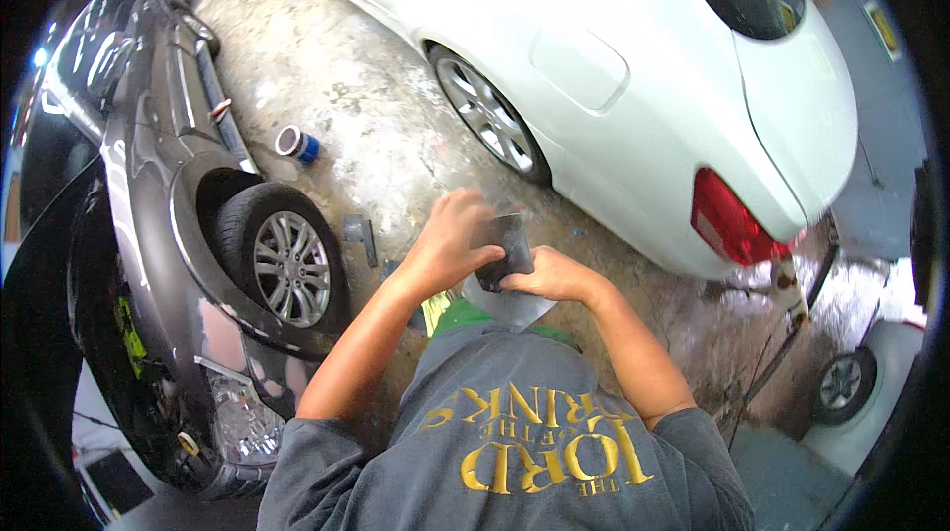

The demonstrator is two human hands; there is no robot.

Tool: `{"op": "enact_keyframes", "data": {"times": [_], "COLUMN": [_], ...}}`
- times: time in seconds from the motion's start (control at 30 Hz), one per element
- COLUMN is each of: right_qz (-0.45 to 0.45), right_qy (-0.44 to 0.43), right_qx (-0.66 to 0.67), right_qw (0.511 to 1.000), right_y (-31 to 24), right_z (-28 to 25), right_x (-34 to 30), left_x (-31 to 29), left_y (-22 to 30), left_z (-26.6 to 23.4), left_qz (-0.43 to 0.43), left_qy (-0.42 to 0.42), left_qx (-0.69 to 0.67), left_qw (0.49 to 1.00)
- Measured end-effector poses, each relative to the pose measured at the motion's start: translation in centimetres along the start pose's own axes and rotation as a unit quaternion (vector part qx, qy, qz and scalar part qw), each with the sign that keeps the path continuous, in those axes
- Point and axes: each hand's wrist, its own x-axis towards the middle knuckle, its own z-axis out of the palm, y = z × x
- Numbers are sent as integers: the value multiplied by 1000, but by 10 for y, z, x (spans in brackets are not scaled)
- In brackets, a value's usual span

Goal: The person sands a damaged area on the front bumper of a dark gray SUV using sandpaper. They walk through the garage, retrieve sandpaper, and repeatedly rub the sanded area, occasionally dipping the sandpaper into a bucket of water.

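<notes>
In front of my body, both hands are at a small dark grey sheet that looks like sandpaper. My right hand pinches its lower right side, thumb across the face. At the upper left edge my left hand is closed on it, the thumb along the side and the fingers bent and blurred by motion. Whether a block sits inside the dark sheet I cannot tell. A pale, whitish sheet shows just under it, over green cloth at my lap.
On my left stands a dark car with pinkish patches by its headlight. A white car with a red tail light fills the right. Between them, on the stained concrete floor, are a blue-and-white can and a dark flat tool.
</notes>
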Motion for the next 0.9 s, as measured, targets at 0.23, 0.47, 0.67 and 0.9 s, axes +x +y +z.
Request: {"op": "enact_keyframes", "data": {"times": [0.23, 0.47, 0.67, 0.9], "right_qz": [-104, -130, -55, -112], "right_qy": [63, -14, -317, -286], "right_qx": [62, 463, 646, 583], "right_qw": [991, 876, 692, 752], "right_y": [-57, -113, -133, -286], "right_z": [-85, -119, -147, -220], "right_x": [115, 190, 325, 414], "left_x": [4, -22, 20, 88], "left_y": [-88, -143, -186, -260], "left_z": [-98, -114, -125, -168], "left_qz": [-254, -317, -309, -333], "left_qy": [100, 433, 486, 399], "left_qx": [-296, -516, -627, -684], "left_qw": [915, 668, 525, 512]}}
